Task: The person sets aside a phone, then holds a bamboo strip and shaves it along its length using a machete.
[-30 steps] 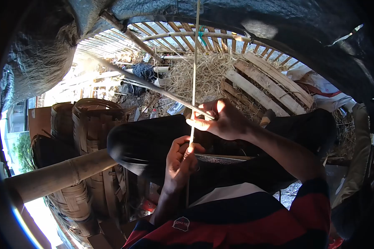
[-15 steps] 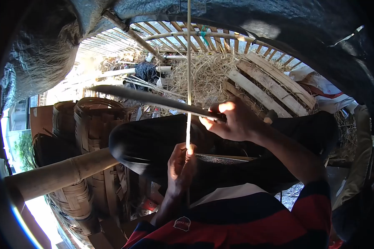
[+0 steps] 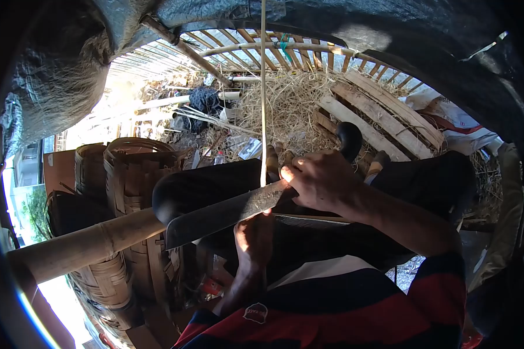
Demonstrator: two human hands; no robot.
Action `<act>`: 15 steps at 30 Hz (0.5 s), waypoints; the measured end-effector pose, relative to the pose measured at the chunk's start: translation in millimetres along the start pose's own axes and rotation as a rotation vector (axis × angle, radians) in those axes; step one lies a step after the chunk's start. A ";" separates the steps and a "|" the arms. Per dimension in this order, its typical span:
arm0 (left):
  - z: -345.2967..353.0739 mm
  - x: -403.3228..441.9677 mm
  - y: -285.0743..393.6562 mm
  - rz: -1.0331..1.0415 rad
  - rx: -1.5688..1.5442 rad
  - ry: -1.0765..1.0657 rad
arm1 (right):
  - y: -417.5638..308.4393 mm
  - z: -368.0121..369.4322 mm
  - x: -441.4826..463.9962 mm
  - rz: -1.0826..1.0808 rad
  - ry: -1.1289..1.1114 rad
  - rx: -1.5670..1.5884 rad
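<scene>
A long, thin bamboo strip (image 3: 264, 99) stands almost upright in front of me. My left hand (image 3: 253, 241) is closed around its lower part, the fingers partly hidden by the blade. In my right hand (image 3: 323, 181) is a machete (image 3: 221, 216), gripped near the base of the blade, with its curved black handle sticking out above the fist. The broad, dark blade slants down to the left. It crosses the strip just above my left hand, against it or very close. Both hands are over my dark-trousered legs (image 3: 209, 186).
A thick bamboo pole (image 3: 87, 244) runs in from the left beside woven bamboo baskets (image 3: 131, 186). Ahead lie loose shavings (image 3: 291, 107), wooden slats (image 3: 384, 116) and a dark tangled bundle (image 3: 205, 102). A slatted bamboo fence (image 3: 308, 52) and dark sheeting (image 3: 419, 35) surround the spot.
The machete has swung down along the strip towards my left hand, its tip dropping from upper left to lower left. Its flat and black handle now show. My left hand keeps its place.
</scene>
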State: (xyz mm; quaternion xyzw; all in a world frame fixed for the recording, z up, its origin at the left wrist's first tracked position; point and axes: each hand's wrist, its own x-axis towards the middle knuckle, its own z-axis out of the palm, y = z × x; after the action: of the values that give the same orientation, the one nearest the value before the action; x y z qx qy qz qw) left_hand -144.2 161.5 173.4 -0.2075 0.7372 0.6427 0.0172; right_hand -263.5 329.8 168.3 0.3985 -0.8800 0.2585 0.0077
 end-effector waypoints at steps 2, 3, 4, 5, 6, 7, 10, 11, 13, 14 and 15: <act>1.8 1.0 9.3 -0.133 -0.023 -0.011 | 0.1 0.3 -0.4 0.003 -0.004 -0.020; 2.9 1.6 14.0 -0.132 -0.022 -0.014 | 0.6 -0.7 -0.9 -0.010 -0.006 -0.020; 4.3 2.2 18.6 -0.157 -0.015 -0.027 | 1.3 -1.9 -1.5 -0.022 -0.009 -0.022; 5.0 2.3 20.5 -0.183 -0.008 -0.040 | 1.7 -2.7 -2.4 -0.020 -0.009 -0.023; 4.3 2.4 19.7 -0.184 -0.008 -0.041 | 1.7 -3.2 -3.2 -0.022 0.010 -0.017; 3.4 3.0 18.1 -0.181 -0.060 -0.067 | 2.1 -3.5 -3.6 -0.026 0.029 -0.010; 1.4 2.9 15.3 -0.179 -0.131 -0.079 | 3.3 -3.7 -4.5 -0.038 0.048 0.022; 1.4 3.0 14.8 -0.178 -0.151 -0.067 | 3.6 -4.9 -4.1 -0.037 0.049 0.021; 2.2 3.1 21.5 -0.186 -0.128 -0.068 | 3.2 -7.6 -3.3 -0.016 0.005 0.022; 2.1 2.8 24.0 -0.193 -0.104 -0.069 | 3.3 -5.6 -2.9 -0.016 0.005 0.024; 2.3 2.6 23.9 -0.193 -0.103 -0.069 | 3.9 -2.5 -2.3 -0.016 0.059 0.010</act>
State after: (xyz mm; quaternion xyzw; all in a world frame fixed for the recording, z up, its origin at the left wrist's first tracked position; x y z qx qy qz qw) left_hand -155.0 165.0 194.7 -0.2558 0.6788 0.6820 0.0936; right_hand -265.1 334.7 168.2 0.3977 -0.8749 0.2742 0.0337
